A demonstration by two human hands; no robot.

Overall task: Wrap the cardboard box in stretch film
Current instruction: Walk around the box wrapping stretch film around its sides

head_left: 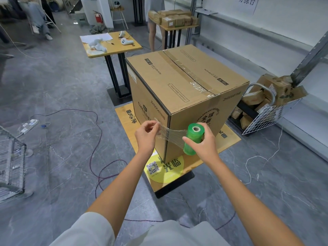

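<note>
Head view, hands stretching film (170, 134) from green roll (192, 140), beside cardboard box (184, 96)

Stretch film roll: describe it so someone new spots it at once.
Find the big taped cardboard box on the low wooden table. At its near corner, the right hand grips the stretch film roll, clear film stretched to the left hand. It is the only bright green cylinder here.

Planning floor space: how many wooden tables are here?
3: near table under the box, left table behind it, back table bearing parcels. Others may be out of view.
</note>
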